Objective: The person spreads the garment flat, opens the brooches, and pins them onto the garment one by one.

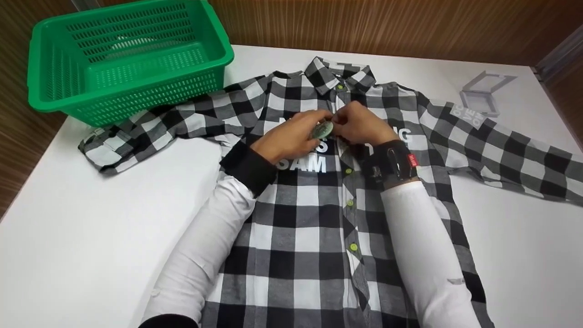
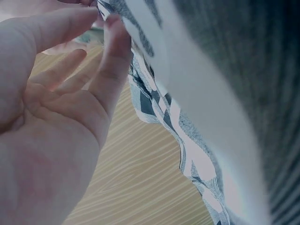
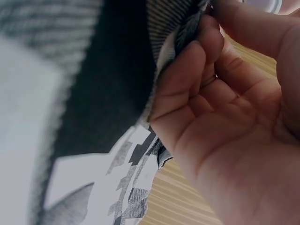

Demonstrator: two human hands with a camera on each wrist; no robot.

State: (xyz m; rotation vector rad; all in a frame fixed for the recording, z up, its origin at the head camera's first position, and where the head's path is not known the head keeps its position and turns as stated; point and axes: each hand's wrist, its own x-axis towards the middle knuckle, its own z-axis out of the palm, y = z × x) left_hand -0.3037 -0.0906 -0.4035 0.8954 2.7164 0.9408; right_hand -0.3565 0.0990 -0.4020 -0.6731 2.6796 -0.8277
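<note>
A black-and-white checked shirt [image 1: 300, 255] lies front up, its collar toward the back. My left hand [image 1: 296, 136] pinches the front edge between thumb and fingertips, a little below the collar. A round greenish disc [image 1: 322, 130] shows at its fingers; how it is attached I cannot tell. Close against it, my right hand [image 1: 360, 124] pinches the button placket with thumb and forefinger, the other fingers curled in the right wrist view. The fingertips hide whatever is between them. Yellow-green buttons show at the collar [image 1: 340, 86] and down the placket [image 1: 348, 171].
On the back left stands a green plastic basket [image 1: 150, 98], over or against one sleeve [image 1: 196, 118]. The other sleeve [image 1: 510, 155] stretches right. A small clear hinged case [image 1: 480, 101] stands open at the back right of the white table [image 1: 91, 246]. Wood-grain panelling [image 1: 387, 27] rises behind.
</note>
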